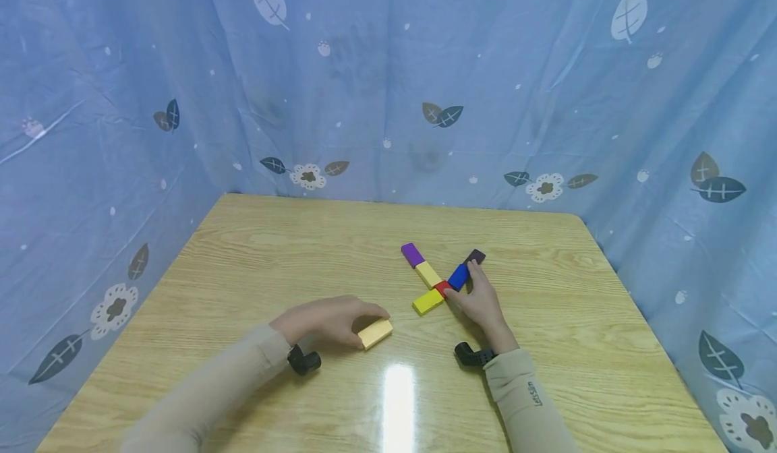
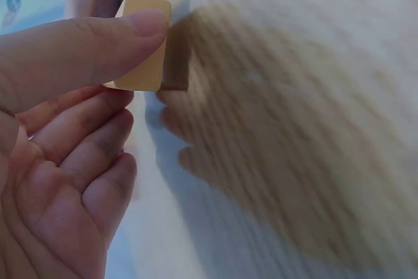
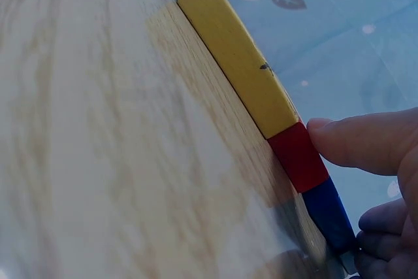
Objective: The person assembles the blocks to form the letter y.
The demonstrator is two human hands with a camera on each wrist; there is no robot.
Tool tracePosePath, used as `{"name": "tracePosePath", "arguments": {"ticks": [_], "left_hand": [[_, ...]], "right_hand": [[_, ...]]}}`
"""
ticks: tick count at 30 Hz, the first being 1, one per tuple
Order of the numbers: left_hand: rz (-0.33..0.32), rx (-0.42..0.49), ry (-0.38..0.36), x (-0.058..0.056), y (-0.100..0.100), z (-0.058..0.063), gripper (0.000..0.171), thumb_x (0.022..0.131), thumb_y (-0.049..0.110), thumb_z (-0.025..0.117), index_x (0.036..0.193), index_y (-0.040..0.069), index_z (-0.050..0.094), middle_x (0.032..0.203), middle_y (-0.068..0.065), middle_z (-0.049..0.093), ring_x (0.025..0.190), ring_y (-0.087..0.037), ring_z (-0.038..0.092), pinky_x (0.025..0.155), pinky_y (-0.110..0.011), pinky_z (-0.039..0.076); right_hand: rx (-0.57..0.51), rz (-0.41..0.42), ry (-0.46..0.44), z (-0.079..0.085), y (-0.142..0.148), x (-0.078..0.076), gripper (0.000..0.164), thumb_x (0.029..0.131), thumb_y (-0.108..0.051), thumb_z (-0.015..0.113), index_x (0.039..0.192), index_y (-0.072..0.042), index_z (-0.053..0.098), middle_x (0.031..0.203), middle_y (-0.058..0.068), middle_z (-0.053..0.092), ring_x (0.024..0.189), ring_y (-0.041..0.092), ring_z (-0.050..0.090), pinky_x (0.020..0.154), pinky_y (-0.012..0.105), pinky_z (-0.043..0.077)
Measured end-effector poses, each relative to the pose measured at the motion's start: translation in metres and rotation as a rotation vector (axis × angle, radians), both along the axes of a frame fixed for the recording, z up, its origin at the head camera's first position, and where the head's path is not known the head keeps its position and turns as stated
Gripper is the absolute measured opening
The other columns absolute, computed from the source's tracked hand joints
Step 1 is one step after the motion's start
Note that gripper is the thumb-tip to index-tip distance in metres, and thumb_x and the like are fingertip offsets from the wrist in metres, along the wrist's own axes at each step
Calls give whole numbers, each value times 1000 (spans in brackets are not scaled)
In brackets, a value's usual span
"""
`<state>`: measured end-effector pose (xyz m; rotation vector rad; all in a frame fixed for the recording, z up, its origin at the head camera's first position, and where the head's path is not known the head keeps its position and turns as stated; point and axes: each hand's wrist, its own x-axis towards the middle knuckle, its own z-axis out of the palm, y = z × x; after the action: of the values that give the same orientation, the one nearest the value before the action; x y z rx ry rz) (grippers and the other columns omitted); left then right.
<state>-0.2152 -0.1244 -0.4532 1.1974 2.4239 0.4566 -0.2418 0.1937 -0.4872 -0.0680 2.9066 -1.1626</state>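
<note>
Thumb and fingers of my left hand (image 1: 334, 319) pinch a light orange block (image 1: 376, 334), left of the other blocks. Its end shows under the thumb in the left wrist view, close over the table. My right hand (image 1: 483, 306) reaches over an X-like layout, its thumb at the red block (image 3: 299, 157) and its fingertips by the blue block (image 1: 458, 277) and black block (image 1: 476, 257). A bright yellow block (image 1: 427, 302) lines up with these three. From the red one, a pale yellow block (image 1: 428, 275) and a purple block (image 1: 413, 255) run toward the far left.
The blocks lie on a wood-grain table (image 1: 291, 257). A blue leaf-patterned curtain (image 1: 388, 89) surrounds its back and sides. Black wrist cameras sit on both forearms. Light glares off the table's near middle.
</note>
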Motion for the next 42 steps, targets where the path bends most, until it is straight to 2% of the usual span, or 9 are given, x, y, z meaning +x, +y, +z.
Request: {"name": "tracePosePath", "arguments": {"ticks": [7, 13, 19, 27, 33, 42], "left_hand": [[-25, 9, 10, -11, 18, -1, 66, 80, 24, 75, 140, 24, 46, 137, 7, 53, 121, -10, 51, 104, -31, 42], [-37, -7, 13, -15, 26, 0, 66, 79, 23, 75, 139, 24, 47, 134, 6, 55, 116, -7, 54, 102, -29, 44], [-45, -5, 13, -20, 30, 1, 65, 79, 21, 75, 138, 21, 48, 132, 4, 57, 114, -8, 55, 101, -27, 43], [-35, 0, 15, -27, 31, -4, 64, 79, 22, 74, 138, 25, 48, 134, 7, 55, 117, -8, 53, 101, -30, 44], [-36, -11, -3, -29, 36, -6, 65, 81, 26, 74, 140, 26, 46, 138, 5, 53, 123, -12, 50, 105, -33, 42], [-44, -25, 8, -31, 39, -6, 67, 81, 26, 72, 142, 24, 44, 139, 2, 52, 123, -13, 51, 105, -31, 41]], "right_hand": [[-3, -1, -3, 0, 0, 1, 90, 85, -35, 68, 149, 3, 18, 158, 19, 10, 144, 38, 12, 117, 51, 16], [-2, 0, -4, -2, 0, 0, 90, 85, -36, 68, 149, 2, 18, 158, 18, 9, 145, 38, 11, 117, 51, 15], [0, 3, 3, -2, 0, -3, 91, 85, -36, 68, 150, 1, 17, 159, 17, 8, 145, 37, 9, 117, 51, 15], [3, 8, 3, 1, 1, -5, 91, 85, -36, 68, 149, 2, 17, 158, 18, 9, 145, 37, 10, 117, 51, 16], [2, 5, 4, 0, 2, -3, 91, 84, -37, 69, 149, 2, 18, 158, 18, 10, 145, 38, 11, 117, 51, 15], [0, 1, -5, -2, 2, -3, 92, 85, -37, 69, 150, 1, 17, 159, 17, 9, 145, 37, 10, 117, 51, 16]]}}
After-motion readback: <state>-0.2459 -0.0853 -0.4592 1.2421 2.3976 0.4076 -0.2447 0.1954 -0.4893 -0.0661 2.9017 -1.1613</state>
